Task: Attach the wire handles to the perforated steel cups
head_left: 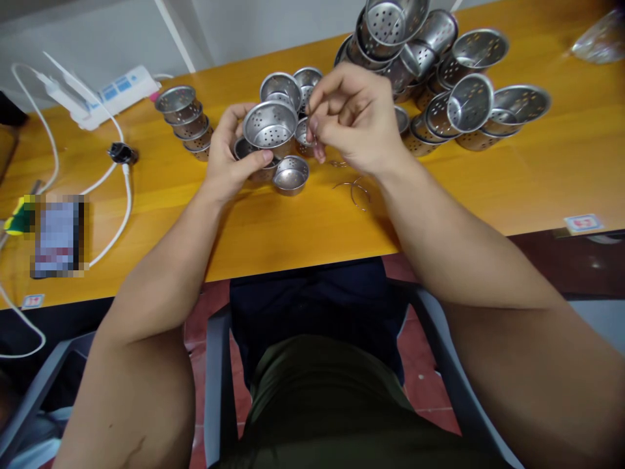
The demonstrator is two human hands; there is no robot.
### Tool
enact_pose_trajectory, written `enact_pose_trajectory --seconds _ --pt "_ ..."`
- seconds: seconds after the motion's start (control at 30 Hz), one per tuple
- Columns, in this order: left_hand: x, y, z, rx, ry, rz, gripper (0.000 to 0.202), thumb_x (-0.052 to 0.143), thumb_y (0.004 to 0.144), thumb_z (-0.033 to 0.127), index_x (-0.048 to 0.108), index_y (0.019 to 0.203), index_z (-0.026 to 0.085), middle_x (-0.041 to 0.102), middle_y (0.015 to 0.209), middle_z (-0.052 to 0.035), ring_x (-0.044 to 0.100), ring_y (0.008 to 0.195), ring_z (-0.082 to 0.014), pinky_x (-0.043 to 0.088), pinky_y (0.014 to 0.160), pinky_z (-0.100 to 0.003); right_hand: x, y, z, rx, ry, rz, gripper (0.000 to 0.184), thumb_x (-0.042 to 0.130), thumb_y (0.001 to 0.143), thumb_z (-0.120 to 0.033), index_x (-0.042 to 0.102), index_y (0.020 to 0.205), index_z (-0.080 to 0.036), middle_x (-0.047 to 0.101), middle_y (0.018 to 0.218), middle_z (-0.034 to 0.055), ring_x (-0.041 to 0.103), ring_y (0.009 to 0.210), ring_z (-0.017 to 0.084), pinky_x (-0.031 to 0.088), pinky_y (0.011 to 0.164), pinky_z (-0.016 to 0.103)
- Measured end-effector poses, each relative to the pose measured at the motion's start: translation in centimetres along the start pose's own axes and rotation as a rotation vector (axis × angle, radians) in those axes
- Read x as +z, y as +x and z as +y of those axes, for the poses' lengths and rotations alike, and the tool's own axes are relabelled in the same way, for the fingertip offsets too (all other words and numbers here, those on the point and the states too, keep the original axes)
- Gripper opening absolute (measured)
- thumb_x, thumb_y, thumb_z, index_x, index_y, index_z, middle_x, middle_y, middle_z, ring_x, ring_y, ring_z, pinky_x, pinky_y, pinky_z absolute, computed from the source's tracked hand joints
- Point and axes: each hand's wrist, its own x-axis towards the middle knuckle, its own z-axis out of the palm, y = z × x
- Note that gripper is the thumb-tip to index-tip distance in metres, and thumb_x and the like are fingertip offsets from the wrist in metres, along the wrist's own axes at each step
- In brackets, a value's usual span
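My left hand (229, 159) grips a perforated steel cup (270, 127), tilted so its open mouth faces me, just above the orange table (303, 225). My right hand (354, 117) is closed in a pinch right beside the cup's rim, holding a thin wire piece (314, 138) that is hard to make out. Under the hands lie a few more small steel cups (291, 174). Thin wire handles (355, 189) lie loose on the table just below my right hand.
A large heap of perforated steel cups (439, 71) fills the table's far right. A leaning stack of cups (188, 120) stands at the left. A white power strip (114, 91), white cables (124, 195) and a phone (57, 236) lie at the far left.
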Motion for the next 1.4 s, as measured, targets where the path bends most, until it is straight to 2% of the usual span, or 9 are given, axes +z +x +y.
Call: enact_pose_trajectory --seconds 0.17,0.3,0.53,0.7,0.83,0.97,1.13,1.23,1.4 --pt "0.6 -0.4 -2.2 0.014 -0.115 0.018 0.123 0.130 0.048 0.097 0.086 0.146 0.039 0.092 0.127 -0.0015 0.087 0.113 -0.0388 0.067 0.098 -0.053 2.7 -1.3 -1.4 0.202 0.009 -0.031 0.046 0.115 0.100 -0.033 0.071 0.114 -0.033 0.082 0.078 -0.0082 0.073 0.052 0.020 0.064 0.051 0.033" --pt "2.3 -0.7 -0.9 0.020 -0.017 0.079 0.115 0.127 0.054 0.098 0.087 0.144 0.041 0.088 0.113 -0.0028 0.089 0.109 -0.0401 0.068 0.093 -0.054 3.5 -1.8 -2.2 0.261 0.020 -0.074 0.054 0.118 0.101 -0.047 0.067 0.114 -0.035 0.079 0.075 -0.0089 0.078 0.057 0.024 0.069 0.057 0.036" --pt "2.2 -0.4 4.0 -0.012 0.099 0.066 0.122 0.133 0.049 0.094 0.082 0.147 0.043 0.089 0.143 -0.0044 0.085 0.137 -0.0468 0.070 0.120 -0.061 2.3 -0.8 -2.1 0.130 0.038 0.038 0.076 0.119 0.091 -0.082 0.064 0.116 -0.035 0.084 0.087 -0.0052 0.067 0.055 0.021 0.061 0.052 0.038" --pt "1.6 0.1 3.8 -0.016 0.097 0.008 0.125 0.133 0.047 0.094 0.083 0.148 0.041 0.087 0.154 -0.0046 0.078 0.152 -0.0478 0.062 0.137 -0.065 1.4 -0.5 -2.0 0.120 -0.091 0.117 0.077 0.106 0.095 -0.103 0.077 0.113 -0.035 0.083 0.090 -0.0016 0.057 0.059 0.019 0.051 0.051 0.038" --pt "1.1 0.1 1.2 0.094 0.086 -0.016 0.122 0.123 0.057 0.103 0.085 0.158 0.046 0.087 0.155 -0.0058 0.082 0.145 -0.0503 0.066 0.128 -0.069 1.7 -1.0 -2.6 0.123 -0.153 0.143 0.055 0.104 0.104 -0.092 0.091 0.115 -0.040 0.083 0.088 -0.0007 0.058 0.061 0.023 0.056 0.056 0.043" --pt "1.3 -0.5 0.3 0.164 0.013 -0.068 0.116 0.119 0.072 0.101 0.079 0.169 0.049 0.087 0.159 -0.0064 0.084 0.147 -0.0493 0.069 0.123 -0.067 2.4 -1.3 -2.5 0.136 -0.147 0.075 0.045 0.109 0.102 -0.080 0.087 0.100 -0.041 0.081 0.084 -0.0001 0.062 0.059 0.025 0.059 0.053 0.045" --pt "3.3 -0.8 3.5 -0.027 0.035 -0.012 0.119 0.134 0.052 0.088 0.080 0.148 0.042 0.091 0.141 -0.0077 0.090 0.129 -0.0459 0.074 0.113 -0.060 3.3 -1.5 -1.7 0.164 -0.055 0.031 0.045 0.112 0.101 -0.071 0.082 0.102 -0.037 0.076 0.075 -0.0022 0.065 0.053 0.025 0.057 0.047 0.042" --pt "4.6 -0.6 5.9 -0.129 0.085 0.006 0.108 0.130 0.059 0.093 0.079 0.136 0.038 0.091 0.125 -0.0073 0.091 0.119 -0.0448 0.073 0.108 -0.060 3.6 -1.8 -1.8 0.217 -0.072 0.011 0.042 0.112 0.103 -0.064 0.081 0.105 -0.037 0.079 0.077 -0.0028 0.068 0.054 0.025 0.059 0.047 0.041" --pt "4.9 -0.2 8.2 -0.124 0.069 0.035 0.107 0.132 0.051 0.092 0.081 0.130 0.040 0.090 0.127 -0.0067 0.086 0.134 -0.0486 0.070 0.113 -0.062 2.9 -1.3 -1.9 0.070 -0.041 0.074 0.042 0.110 0.108 -0.065 0.082 0.112 -0.034 0.081 0.080 -0.0040 0.060 0.049 0.019 0.053 0.044 0.039"
